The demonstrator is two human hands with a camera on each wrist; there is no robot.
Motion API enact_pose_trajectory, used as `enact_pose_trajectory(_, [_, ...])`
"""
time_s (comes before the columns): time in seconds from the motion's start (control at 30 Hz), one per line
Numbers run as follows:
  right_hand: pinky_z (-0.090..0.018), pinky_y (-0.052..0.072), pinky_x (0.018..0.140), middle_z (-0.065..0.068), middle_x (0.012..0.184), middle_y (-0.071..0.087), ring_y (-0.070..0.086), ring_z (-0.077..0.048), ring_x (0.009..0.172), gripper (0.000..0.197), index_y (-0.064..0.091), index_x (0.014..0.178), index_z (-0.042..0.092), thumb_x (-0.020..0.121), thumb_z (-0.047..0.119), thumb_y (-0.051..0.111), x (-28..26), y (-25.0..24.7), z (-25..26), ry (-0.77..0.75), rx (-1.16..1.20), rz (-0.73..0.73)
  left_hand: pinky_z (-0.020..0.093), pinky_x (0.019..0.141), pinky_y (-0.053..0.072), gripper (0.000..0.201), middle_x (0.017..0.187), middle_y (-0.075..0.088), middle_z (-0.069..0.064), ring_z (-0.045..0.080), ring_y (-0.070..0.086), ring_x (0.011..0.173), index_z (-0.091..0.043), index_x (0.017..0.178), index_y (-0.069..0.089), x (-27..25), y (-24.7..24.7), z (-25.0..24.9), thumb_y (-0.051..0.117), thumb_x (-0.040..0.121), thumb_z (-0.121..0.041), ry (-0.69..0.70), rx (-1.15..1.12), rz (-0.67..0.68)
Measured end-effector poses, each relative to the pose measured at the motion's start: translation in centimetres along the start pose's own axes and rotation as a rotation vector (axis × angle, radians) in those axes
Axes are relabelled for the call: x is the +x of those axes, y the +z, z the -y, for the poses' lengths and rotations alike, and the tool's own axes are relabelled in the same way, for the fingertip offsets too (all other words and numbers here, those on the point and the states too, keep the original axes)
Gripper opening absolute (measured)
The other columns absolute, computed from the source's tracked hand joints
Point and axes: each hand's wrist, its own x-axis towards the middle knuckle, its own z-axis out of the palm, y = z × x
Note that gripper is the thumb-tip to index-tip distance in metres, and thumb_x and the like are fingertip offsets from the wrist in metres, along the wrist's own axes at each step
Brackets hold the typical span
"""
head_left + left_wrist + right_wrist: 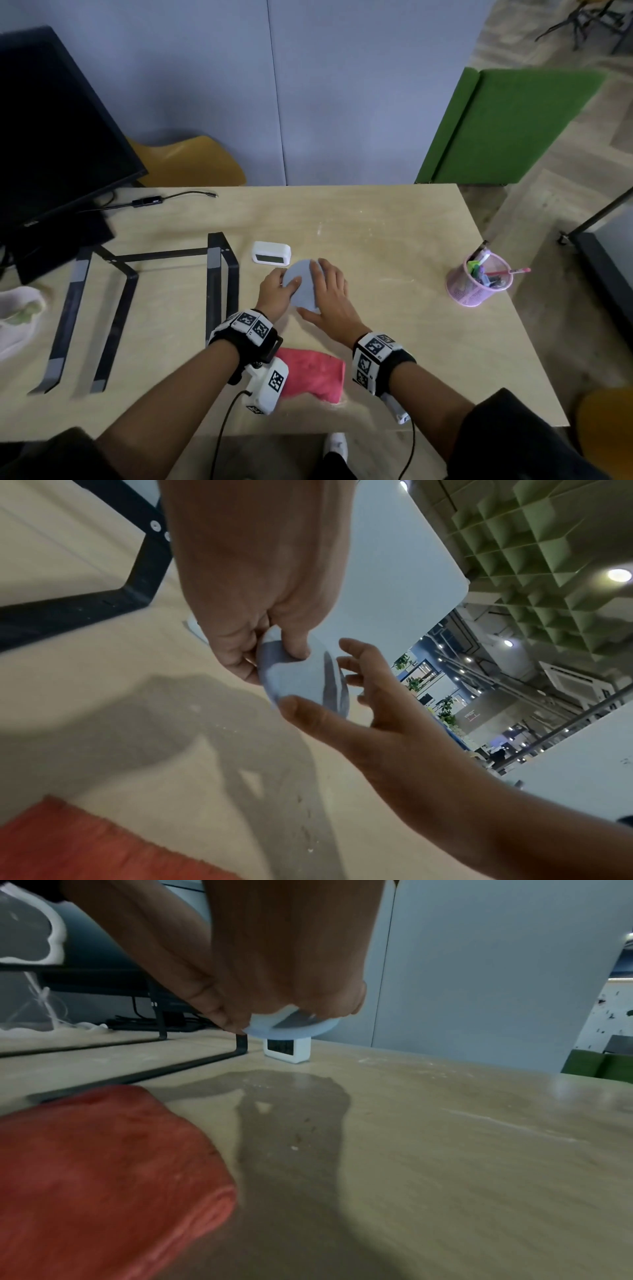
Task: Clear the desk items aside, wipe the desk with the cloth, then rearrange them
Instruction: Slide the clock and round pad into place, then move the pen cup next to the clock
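Note:
Both hands are on a round pale blue disc (301, 284) (301, 680) (291, 1031), held a little above the wooden desk (394, 325). My left hand (277, 287) (270, 658) pinches its left rim, thumb on top and fingers underneath. My right hand (329, 287) (322, 674) (308, 988) lies over its right side with fingers spread nearly straight and the thumb touching the near rim. A folded red cloth (315, 373) (85, 845) (103, 1164) lies on the desk between my wrists. A white digital clock (271, 253) (287, 1049) stands just behind the disc.
A black metal laptop stand (137, 274) sits left of the hands, with a dark monitor (51, 137) and cables behind it. A pink mesh pen holder (479, 281) stands near the right edge. White specks and smears mark the desk surface.

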Motion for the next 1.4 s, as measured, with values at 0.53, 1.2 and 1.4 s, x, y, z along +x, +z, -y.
enact_pose_trajectory(0.53, [-0.036,-0.004,0.116,-0.009,0.158,0.009,-0.006,-0.019,0.145,0.073,0.016,0.149,0.009,0.093,0.053,0.027,-14.9,4.3,-7.0,0.247,-0.174,0.091,0.035,0.087,0.041,0.029,0.122,0.058,0.022,0.036,0.054,0.112,0.004,0.119,0.052,-1.0,-2.0,5.5,0.048,0.093,-0.009,-0.259,0.29,-0.074])
enact_pose_trajectory(1.2, [-0.039,0.002,0.116,-0.009,0.157,0.016,0.007,-0.022,0.145,0.07,0.019,0.149,0.01,0.093,0.052,0.027,-15.6,3.9,-6.6,0.277,-0.167,0.134,0.033,0.077,0.044,0.049,0.1,0.045,0.0,0.021,0.046,0.095,-0.012,0.099,0.049,-5.5,-1.9,5.7,0.083,0.063,-0.02,0.03,0.662,0.242])
enact_pose_trajectory(1.4, [-0.035,-0.003,0.115,-0.006,0.157,0.015,0.002,-0.016,0.144,0.066,0.016,0.148,0.014,0.095,0.053,0.021,-15.6,3.8,-6.8,0.253,-0.128,0.087,0.037,0.086,0.037,0.062,0.119,0.037,-0.002,0.02,0.039,0.113,-0.024,0.117,0.043,-5.1,-0.9,4.4,0.078,0.066,-0.031,0.099,0.988,0.268])
